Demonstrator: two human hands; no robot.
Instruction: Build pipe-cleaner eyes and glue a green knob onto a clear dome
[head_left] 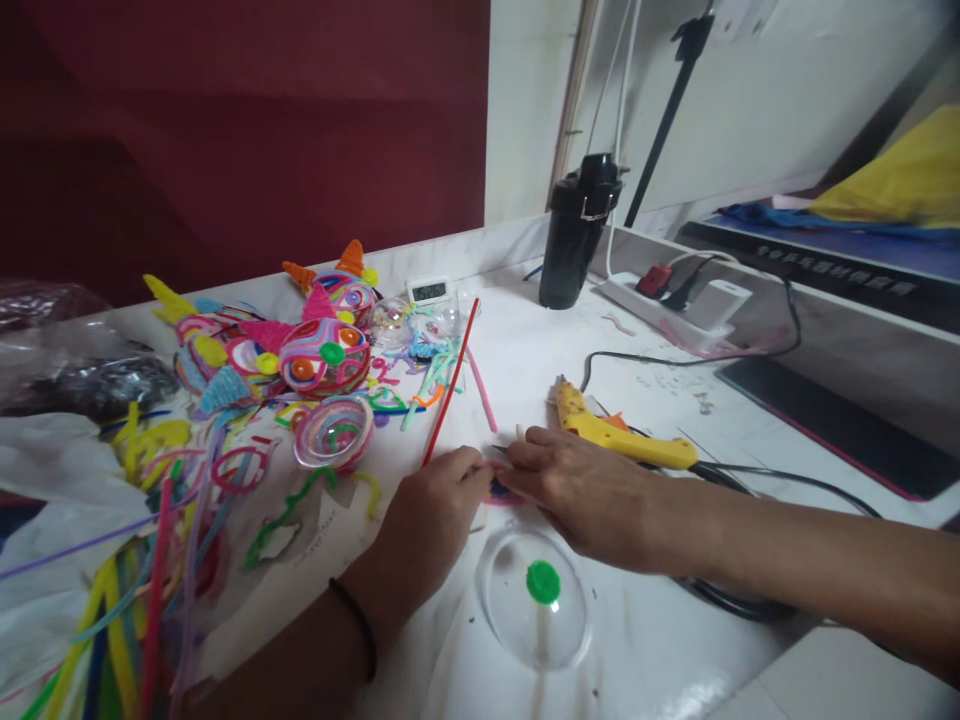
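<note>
Hands [502, 490] on pink coil [501, 494]

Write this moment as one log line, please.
left hand: pinching red pipe cleaner | right hand: pressing pink coil | glue gun: idle

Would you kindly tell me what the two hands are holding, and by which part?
The left hand pinches the near, lower end of a red pipe cleaner. The right hand presses on a small pink coil at that end; its exact grip is hidden.
</note>
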